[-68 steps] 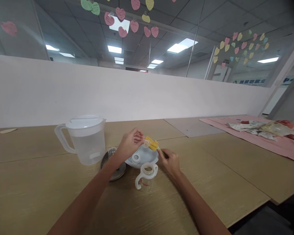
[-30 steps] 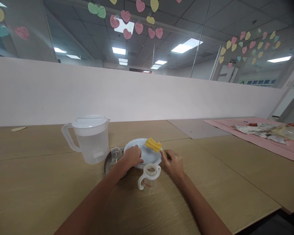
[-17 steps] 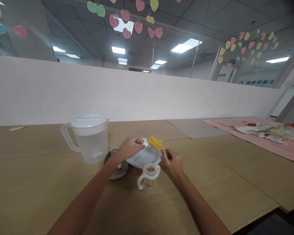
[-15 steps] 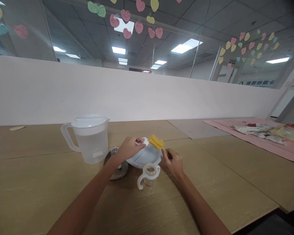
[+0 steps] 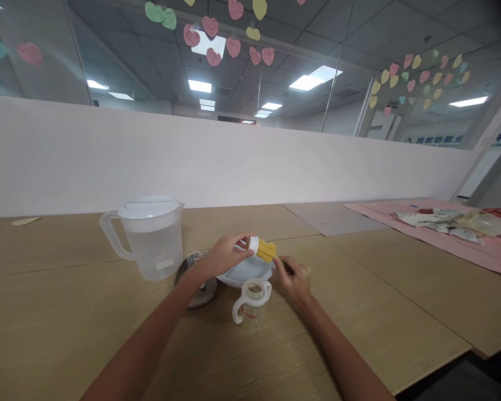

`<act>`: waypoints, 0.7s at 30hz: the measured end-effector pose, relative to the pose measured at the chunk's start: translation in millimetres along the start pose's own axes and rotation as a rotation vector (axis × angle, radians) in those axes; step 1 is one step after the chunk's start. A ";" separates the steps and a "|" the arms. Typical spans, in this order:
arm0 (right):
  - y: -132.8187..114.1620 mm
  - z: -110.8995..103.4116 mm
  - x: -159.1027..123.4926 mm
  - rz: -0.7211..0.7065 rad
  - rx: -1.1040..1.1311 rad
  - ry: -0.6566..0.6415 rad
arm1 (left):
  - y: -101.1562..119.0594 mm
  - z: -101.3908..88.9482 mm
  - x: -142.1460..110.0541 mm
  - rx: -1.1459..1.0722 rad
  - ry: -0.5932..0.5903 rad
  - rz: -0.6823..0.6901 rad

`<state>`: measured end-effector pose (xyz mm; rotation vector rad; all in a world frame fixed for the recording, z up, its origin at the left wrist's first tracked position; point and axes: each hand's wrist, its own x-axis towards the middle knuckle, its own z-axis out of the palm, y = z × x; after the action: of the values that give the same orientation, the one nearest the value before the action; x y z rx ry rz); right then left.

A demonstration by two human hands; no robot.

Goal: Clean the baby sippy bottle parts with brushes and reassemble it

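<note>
My left hand [image 5: 229,253] is closed on a white bottle collar ring [image 5: 254,245], held tilted above a white bowl [image 5: 237,280]. In my right hand [image 5: 294,278] is the handle of a yellow sponge bottle brush [image 5: 267,250]. Its sponge head points left and meets the ring's opening; how deep it sits inside cannot be seen. Just in front of the bowl stands a clear baby bottle [image 5: 253,305], uncapped, with white side handles. A round metal dish [image 5: 201,298] lies partly under my left forearm, with a clear dome-shaped piece [image 5: 194,258] in it.
A lidded translucent pitcher [image 5: 153,239] with liquid stands at the left, behind the dish. On the far right, a pink cloth [image 5: 401,227] bears packets and a plastic bag [image 5: 478,221]. A white wall [image 5: 221,167] closes off the table's back.
My left hand went down into the bowl, came up with the white ring, then moved right to meet the sponge. The clear piece it held earlier is out of that hand.
</note>
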<state>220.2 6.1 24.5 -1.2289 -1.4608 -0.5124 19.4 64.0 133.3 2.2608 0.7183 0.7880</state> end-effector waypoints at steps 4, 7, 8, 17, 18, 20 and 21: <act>1.1 -3.5 1.6 -0.049 -0.032 -0.023 | 8.8 -1.8 -3.6 -0.029 -0.045 0.058; -0.5 -6.8 2.6 -0.120 -0.032 -0.024 | 12.8 -2.8 -4.2 -0.023 -0.019 0.075; -1.7 -7.7 2.6 -0.144 -0.019 -0.008 | 13.4 -3.8 -4.3 -0.017 -0.015 0.078; -16.4 -5.7 -1.1 -0.018 0.103 0.091 | 24.9 -18.2 -14.9 -0.064 -0.167 0.077; -16.6 -5.0 -2.3 -0.031 0.102 0.082 | 27.9 -18.2 -16.2 -0.066 -0.173 0.101; -15.5 -4.0 -4.6 -0.071 0.095 0.077 | 33.7 -18.9 -17.7 -0.041 -0.157 0.126; -14.3 -3.7 -5.5 -0.087 0.085 0.079 | 35.8 -20.3 -17.9 -0.018 -0.134 0.125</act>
<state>208.5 -4.4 25.0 -1.0713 -1.4588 -0.5460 3.4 36.6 165.0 2.3350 0.5096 0.6898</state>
